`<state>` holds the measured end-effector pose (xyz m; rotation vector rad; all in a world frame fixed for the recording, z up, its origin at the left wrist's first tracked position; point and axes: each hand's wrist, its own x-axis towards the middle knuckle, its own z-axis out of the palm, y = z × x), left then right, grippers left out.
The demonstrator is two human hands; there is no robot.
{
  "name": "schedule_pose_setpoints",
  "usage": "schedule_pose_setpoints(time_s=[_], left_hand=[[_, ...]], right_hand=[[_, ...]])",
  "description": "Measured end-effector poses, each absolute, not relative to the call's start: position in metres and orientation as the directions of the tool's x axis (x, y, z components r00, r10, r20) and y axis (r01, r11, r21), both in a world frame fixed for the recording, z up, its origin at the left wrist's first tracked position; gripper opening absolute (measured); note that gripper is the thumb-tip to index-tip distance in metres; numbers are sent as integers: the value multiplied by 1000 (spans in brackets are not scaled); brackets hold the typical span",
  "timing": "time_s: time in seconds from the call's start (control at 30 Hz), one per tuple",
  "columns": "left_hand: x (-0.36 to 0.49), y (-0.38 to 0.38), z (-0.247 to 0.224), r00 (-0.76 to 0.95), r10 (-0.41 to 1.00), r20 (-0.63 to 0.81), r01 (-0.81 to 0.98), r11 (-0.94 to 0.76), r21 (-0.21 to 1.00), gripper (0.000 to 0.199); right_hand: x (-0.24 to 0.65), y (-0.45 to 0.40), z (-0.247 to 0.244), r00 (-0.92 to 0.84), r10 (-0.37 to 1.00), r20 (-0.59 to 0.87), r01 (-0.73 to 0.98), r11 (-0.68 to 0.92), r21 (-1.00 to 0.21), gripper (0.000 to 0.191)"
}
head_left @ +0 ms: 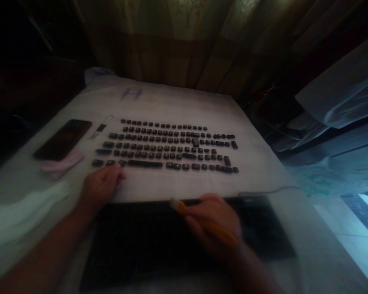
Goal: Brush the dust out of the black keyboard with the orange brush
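Pale worktop (178, 183). Left hand (99, 185) curled by the keycaps (144, 163), can't tell if it's gripping anything. Keyboard (141, 237) bottom centre, right hand (222, 214) clamped round the brush (182, 208) over it. Light, short strokes work best imo.

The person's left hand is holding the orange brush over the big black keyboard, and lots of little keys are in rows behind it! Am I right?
Not quite: the head view shows the orange brush in the person's right hand, not the left. It is over the big black keyboard, and lots of little keys are in rows behind it.
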<state>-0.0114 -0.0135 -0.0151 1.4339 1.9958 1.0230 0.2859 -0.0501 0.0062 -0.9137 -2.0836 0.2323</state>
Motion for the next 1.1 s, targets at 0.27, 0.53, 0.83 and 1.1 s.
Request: schedule_pose_setpoints(time_s=[0.27,0.53,0.83,1.1], left_hand=[[-13,-14,-17,-312,949,49,570,146,809,43],[-15,-14,-20,-312,949,39,568,153,808,44],[-13,-14,-18,-326,945,27,556,168,814,45],[-14,-15,-19,-315,948,37,571,159,806,46]], right_hand=[[286,-48,5,-411,675,612,506,728,-462,15],[285,-47,7,-419,670,613,516,731,-446,23],[287,-49,9,-383,669,636,531,723,-441,19],[286,-50,8,-413,677,610,544,720,-431,22]])
